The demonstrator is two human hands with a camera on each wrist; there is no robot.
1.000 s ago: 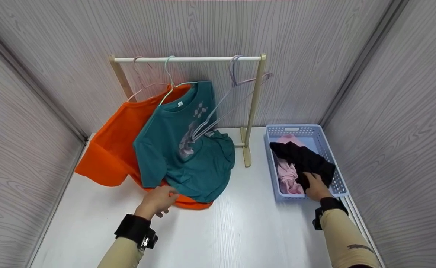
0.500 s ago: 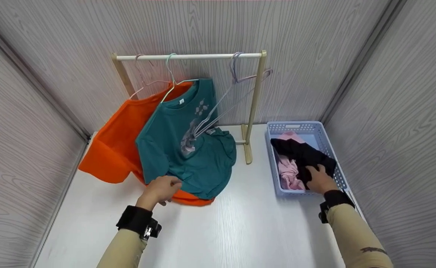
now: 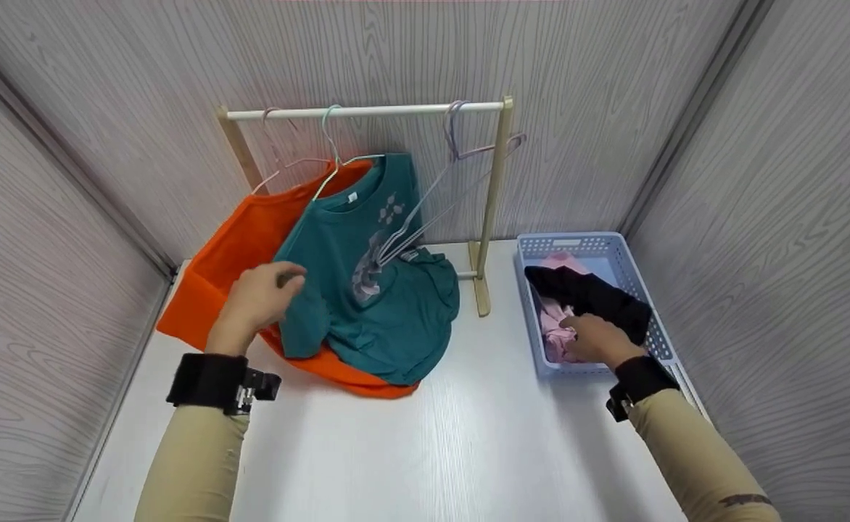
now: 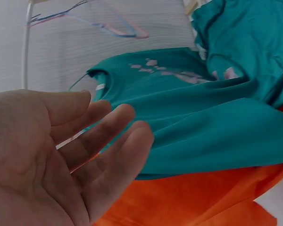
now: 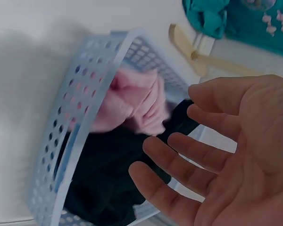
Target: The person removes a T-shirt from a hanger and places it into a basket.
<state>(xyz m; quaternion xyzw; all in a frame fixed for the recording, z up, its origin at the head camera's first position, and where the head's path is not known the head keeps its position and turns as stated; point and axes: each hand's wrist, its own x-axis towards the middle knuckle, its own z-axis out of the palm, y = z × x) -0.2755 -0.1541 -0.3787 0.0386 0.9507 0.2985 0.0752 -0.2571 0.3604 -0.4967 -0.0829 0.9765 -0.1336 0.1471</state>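
In the head view my left hand [image 3: 260, 296] is raised in front of the teal shirt [image 3: 352, 290] and the orange shirt [image 3: 225, 250]. Its fingers bend loosely and hold nothing; in the left wrist view the palm [image 4: 33, 155] faces those shirts. Over the blue basket [image 3: 532, 319] hovers my right hand [image 3: 599, 339], close to the pink garment [image 3: 555, 330] and the black garment [image 3: 592, 293]. The right wrist view has its fingers [image 5: 170, 188] spread and relaxed, with no cloth between them. Both shirts hang on hangers.
A clothes rack [image 3: 396, 110] stands against the back wall. Bare hangers [image 3: 454, 148] hang at its right end, slanting over the teal shirt. The rack's wooden foot [image 3: 481, 290] lies between that shirt and the basket. Panel walls enclose the white table [image 3: 425, 449] at back and sides.
My left hand has risen from the shirts' lower hem and moved left. The right hand has shifted left, from over the black garment to the pink one. The shirts hang as before.
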